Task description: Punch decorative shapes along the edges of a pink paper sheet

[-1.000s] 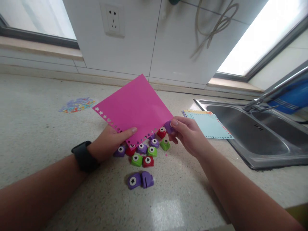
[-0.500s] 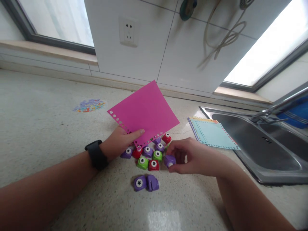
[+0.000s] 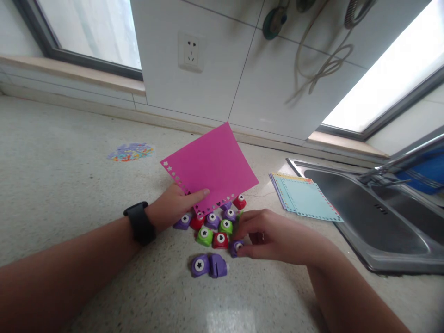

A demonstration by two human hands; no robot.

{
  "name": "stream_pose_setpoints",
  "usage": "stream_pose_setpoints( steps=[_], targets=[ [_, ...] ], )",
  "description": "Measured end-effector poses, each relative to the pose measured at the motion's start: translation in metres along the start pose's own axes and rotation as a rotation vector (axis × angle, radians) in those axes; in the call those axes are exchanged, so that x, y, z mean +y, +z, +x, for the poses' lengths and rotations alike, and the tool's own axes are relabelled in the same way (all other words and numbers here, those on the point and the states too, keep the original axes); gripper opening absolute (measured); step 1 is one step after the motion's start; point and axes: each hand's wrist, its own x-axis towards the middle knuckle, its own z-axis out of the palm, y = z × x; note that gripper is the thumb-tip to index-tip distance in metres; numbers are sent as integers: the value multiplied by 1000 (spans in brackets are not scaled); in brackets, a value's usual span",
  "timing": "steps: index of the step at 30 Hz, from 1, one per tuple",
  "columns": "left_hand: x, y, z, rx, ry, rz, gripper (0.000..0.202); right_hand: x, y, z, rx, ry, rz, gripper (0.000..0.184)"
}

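My left hand (image 3: 176, 203) grips a pink sheet of paper (image 3: 217, 162) near its lower corner, with the thumb on top. Small cut-out shapes run along two of the sheet's edges. My right hand (image 3: 274, 236) has its thumb and fingers around a purple paper punch (image 3: 236, 248) low at the counter; the fingers partly cover it. Beside it are a red punch with a heart (image 3: 220, 240), a green punch (image 3: 204, 236) and several others, some partly under the sheet. Nearer me lie a purple punch with a star (image 3: 200, 265) and a purple punch on its side (image 3: 218, 266).
A stack of punched paper sheets (image 3: 308, 199) lies at the right beside the steel sink (image 3: 367, 236) and its faucet (image 3: 381, 171). Small coloured paper bits (image 3: 130, 151) are heaped at the left on the speckled counter (image 3: 69, 185). A wall socket (image 3: 190, 52) is behind.
My right hand has lowered the purple punch toward the counter and turned it so its round white button faces up. The left hand still holds the pink sheet; the view has shifted slightly.
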Motion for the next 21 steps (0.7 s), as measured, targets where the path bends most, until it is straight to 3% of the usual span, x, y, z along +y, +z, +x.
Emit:
stream_pose_setpoints(
  steps=[5,9,14,18,21],
  targets=[
    [3,2,-1,9,-20,-21,41,3,-1,-3,48,19,-34,23],
    [1,2,-1,57,-74,-41,38,13,-7,-5,258,95,-69,24],
    [-2,-1,1,107,-47,-49,35,26,-10,-1,538,196,-250,20],
    [-5,-2,4,145,-48,-91,24,18,4,11,567,2,-270,13],
    [-5,-1,5,166,-85,-134,24,2,20,22,537,-176,-282,19]
  ],
)
